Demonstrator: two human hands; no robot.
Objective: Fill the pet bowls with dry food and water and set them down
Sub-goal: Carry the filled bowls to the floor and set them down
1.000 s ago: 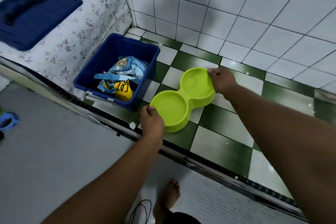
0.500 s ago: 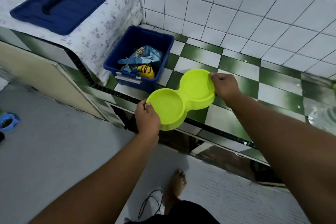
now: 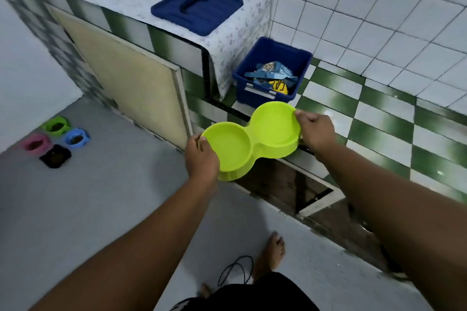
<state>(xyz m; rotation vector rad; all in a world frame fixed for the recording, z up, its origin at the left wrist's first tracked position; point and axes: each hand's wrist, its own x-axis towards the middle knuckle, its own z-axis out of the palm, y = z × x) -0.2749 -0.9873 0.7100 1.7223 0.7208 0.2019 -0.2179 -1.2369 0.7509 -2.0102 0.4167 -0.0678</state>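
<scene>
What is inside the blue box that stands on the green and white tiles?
The blue box holds a crumpled light blue bag and a yellow packet. They cover the bottom, so anything under them is hidden.

The lime-green double pet bowl point(image 3: 249, 144) was held in the air, open side up, both round wells empty, the left hand point(image 3: 202, 156) gripping one end, the right hand point(image 3: 316, 131) the other
</scene>
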